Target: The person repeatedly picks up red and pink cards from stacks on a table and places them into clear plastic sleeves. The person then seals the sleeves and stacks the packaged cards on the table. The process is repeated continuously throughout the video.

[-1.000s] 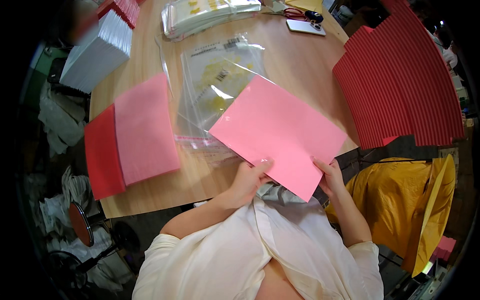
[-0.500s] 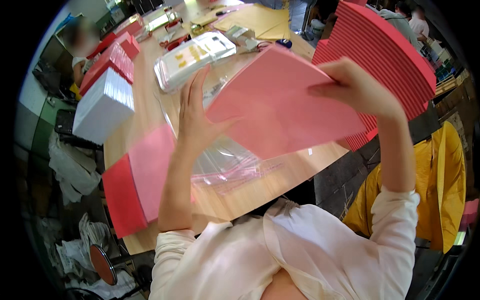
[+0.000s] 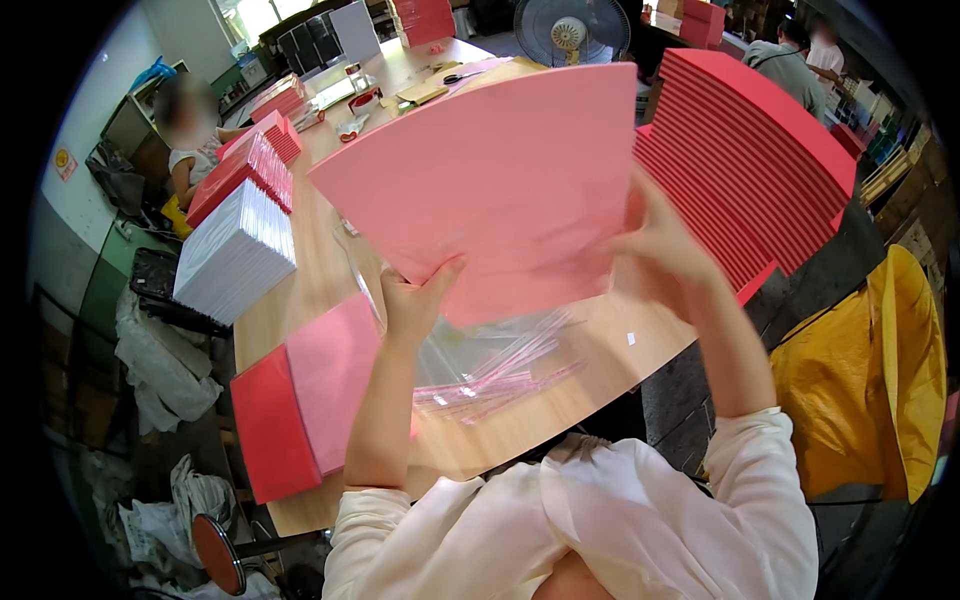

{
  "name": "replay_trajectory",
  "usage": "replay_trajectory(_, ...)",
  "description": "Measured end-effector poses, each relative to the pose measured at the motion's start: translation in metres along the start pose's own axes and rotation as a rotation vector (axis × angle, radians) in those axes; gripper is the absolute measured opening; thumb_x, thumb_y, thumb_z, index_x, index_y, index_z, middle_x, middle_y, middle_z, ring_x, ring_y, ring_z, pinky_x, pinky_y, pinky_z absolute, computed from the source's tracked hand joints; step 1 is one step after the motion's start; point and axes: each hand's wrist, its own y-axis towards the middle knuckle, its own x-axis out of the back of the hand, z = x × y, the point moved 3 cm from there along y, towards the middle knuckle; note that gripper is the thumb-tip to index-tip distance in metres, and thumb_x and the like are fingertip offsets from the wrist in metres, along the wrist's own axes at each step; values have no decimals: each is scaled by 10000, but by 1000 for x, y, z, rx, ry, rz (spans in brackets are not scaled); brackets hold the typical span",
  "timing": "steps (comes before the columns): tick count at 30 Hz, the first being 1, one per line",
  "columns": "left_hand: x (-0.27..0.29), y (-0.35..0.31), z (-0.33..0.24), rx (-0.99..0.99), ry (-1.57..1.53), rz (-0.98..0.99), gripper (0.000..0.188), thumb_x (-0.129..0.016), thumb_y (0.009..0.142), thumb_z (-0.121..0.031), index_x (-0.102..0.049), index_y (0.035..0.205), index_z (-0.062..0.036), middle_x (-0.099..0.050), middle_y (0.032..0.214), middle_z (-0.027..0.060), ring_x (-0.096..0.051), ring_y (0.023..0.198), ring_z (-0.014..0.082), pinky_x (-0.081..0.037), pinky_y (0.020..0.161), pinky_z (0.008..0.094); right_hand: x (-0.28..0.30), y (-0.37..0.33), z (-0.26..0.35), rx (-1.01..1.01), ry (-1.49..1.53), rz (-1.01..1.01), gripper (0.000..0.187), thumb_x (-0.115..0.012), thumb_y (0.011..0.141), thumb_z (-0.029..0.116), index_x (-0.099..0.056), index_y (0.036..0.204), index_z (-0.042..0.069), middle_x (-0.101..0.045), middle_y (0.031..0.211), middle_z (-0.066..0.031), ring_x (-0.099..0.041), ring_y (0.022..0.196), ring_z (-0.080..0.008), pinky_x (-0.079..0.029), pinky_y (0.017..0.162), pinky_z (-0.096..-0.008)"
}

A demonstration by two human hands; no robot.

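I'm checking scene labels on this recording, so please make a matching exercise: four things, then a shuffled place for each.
Things:
1. Pink board
2. Clear bags
3. White stack
4. Yellow cloth

Places:
A. Along the table's left edge
B. To the right, off the table
C. Raised, between left hand and right hand
D. Lying near the table's front edge

Pairs: 1-C, 2-D, 3-A, 4-B

- Flat, smooth, pale pink rectangular sheet, broad face turned toward the wearer; its material and number of layers cannot be told.
- It is raised and tilted between the left hand and the right hand.
- The left thumb lies on its face by the lower edge; the right hand, blurred, grips its right side.
- One corner points out beyond the left hand; another stands above the right hand.
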Motion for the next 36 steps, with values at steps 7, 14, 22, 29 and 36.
replay_trajectory(7, 8, 11, -9, 97, -127, 19, 191, -778, 777, -52, -710, 942, 15, -709, 887, 52, -658, 803, 113, -542, 704, 257, -28, -3, -22, -109, 48, -8, 438, -745, 785, 0, -623, 1204, 23, -681, 1049, -21, -643, 913, -99, -528, 824, -257)
replay_trajectory(14, 5, 11, -13, -19, 84, 0, 325, -741, 803, -23, -628, 1104, 25, -685, 921, 63, -644, 818, 116, -531, 743, 250, -32, 6, 1, -245, -167, 65, 307, -700, 845, 66, -667, 1143, 1, -706, 957, -24, -637, 859, -86, -516, 790, -245)
replay_trajectory(22, 18, -36, 35, 175, -115, -152, 285, -643, 897, -90, -495, 1127, -11, -642, 929, 99, -631, 718, 137, -515, 643, 264, -56, -26, -53, -288, 613, -707, 302, -642, 886, 62, -612, 1164, -53, -676, 1037, -93, -652, 880, -150, -527, 749, -270)
replay_trajectory(29, -18, -188, 116, 1027, -415, -45, 345, -616, 943, -196, -495, 1182, 21, -648, 1004, 129, -672, 918, 243, -570, 818, 357, -152, -152, -176, -955, 864, -505, 119, -583, 912, 47, -593, 1026, 14, -653, 950, -73, -639, 838, -153, -531, 741, -257)
replay_trajectory(36, -4, -196, 112, 1005, -346, 53, 394, -604, 935, -120, -440, 1257, 35, -635, 1062, 175, -669, 933, 233, -569, 834, 336, -150, -164, -133, -1232, 648, -238, 233, -541, 976, 258, -614, 1006, 39, -669, 975, -71, -663, 860, -141, -516, 728, -244)
